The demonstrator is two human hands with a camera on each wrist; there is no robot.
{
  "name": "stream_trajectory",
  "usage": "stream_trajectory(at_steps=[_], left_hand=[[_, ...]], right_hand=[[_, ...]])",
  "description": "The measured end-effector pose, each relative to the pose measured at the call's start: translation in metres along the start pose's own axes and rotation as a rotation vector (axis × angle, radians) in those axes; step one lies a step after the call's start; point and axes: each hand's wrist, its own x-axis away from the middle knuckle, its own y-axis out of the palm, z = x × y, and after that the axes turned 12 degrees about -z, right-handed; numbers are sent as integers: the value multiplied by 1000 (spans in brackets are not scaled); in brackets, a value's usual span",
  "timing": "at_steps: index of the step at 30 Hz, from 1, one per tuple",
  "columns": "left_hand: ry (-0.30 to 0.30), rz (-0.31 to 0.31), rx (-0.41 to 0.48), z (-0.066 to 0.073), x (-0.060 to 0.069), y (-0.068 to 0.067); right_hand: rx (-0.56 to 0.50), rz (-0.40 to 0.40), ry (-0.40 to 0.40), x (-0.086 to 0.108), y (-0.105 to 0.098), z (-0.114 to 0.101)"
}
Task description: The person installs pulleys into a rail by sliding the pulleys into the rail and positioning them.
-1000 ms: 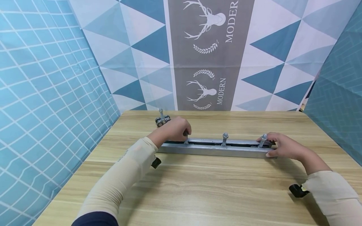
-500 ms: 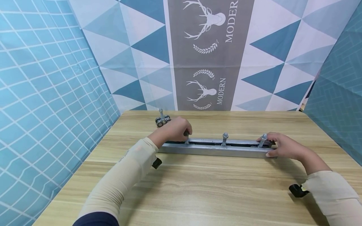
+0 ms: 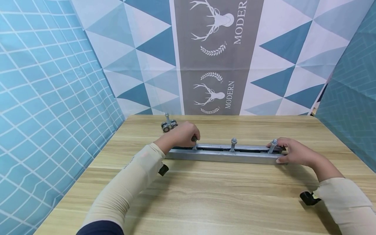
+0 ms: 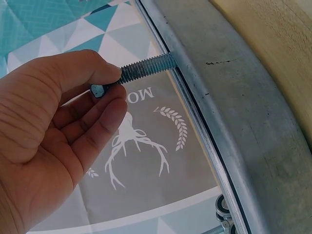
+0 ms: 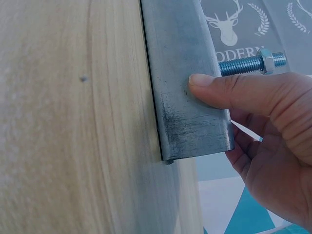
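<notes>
A grey metal channel rail (image 3: 223, 157) lies across the table with its slot upward. My left hand (image 3: 182, 134) pinches the top of a threaded bolt (image 4: 148, 67) that stands out of the slot; the left wrist view shows thumb and fingertips at its nut end. With my right hand (image 3: 296, 153) I grip the rail's right end, the thumb (image 5: 202, 82) on its near wall and the fingers behind. Two more bolts rise from the slot, a middle bolt (image 3: 233, 143) and a right bolt (image 3: 273, 146) beside my right fingers. The rail's left end is hidden behind my left arm.
A loose roller trolley (image 3: 168, 124) with small wheels and an upright bolt stands on the wooden table (image 3: 223, 195) behind my left hand. A patterned backdrop (image 3: 211, 58) rises along the table's far edge, and a blue tiled sheet (image 3: 53, 98) borders the left.
My left hand has shifted very slightly to the right along the rail, together with the bolt it pinches. The right hand and the rail stay in place.
</notes>
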Motion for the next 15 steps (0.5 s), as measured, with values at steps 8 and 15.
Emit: stream_trajectory(at_steps=[8, 15], left_hand=[[7, -12, 11, -2, 0, 0], [11, -15, 32, -4, 4, -2]], right_hand=[[-4, 4, -10, 0, 0, 1], [14, 6, -19, 0, 0, 0]])
